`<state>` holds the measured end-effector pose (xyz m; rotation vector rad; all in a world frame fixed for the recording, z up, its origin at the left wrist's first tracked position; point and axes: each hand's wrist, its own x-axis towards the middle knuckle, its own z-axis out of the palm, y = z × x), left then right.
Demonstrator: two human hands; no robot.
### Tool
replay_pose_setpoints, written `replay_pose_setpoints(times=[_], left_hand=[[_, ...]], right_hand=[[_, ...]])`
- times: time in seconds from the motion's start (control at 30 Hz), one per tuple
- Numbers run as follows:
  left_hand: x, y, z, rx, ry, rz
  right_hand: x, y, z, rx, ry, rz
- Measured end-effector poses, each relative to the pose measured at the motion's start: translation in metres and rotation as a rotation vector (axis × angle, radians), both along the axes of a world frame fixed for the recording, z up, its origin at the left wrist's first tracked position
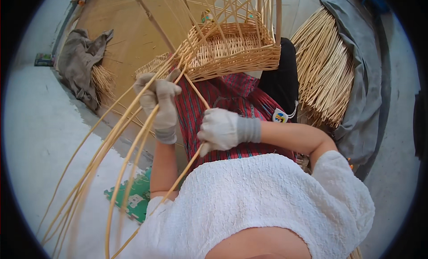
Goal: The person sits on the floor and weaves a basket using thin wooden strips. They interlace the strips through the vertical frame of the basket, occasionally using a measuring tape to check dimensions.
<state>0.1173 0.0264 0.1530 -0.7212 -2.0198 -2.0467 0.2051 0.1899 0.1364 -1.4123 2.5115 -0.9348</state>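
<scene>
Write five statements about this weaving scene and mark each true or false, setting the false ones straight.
1. The left hand and the right hand both wear gloves. True.
2. The right hand is empty. False: it grips a long rod.
3. The bundle of pale rods lies to the right of the woven basket. True.
4. The green mat lies on the person's right. False: it lies on the left, by the left forearm.
5. The top the person wears is black. False: it is white.
</scene>
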Motion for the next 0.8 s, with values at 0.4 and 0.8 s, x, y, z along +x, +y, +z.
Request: replay_pose_setpoints(times=[0.4, 0.8], left_hand=[[-0.007, -0.047, -0.023, 0.219, -0.176, 0.041], [-0.009, 0.028, -0.105, 0.038, -0.274, 0.406]], right_hand=[[-0.096, 0.119, -0.036, -0.819, -0.465, -0.42], [-0.094, 0.151, -0.046, -0.837, -0.582, -0.888]])
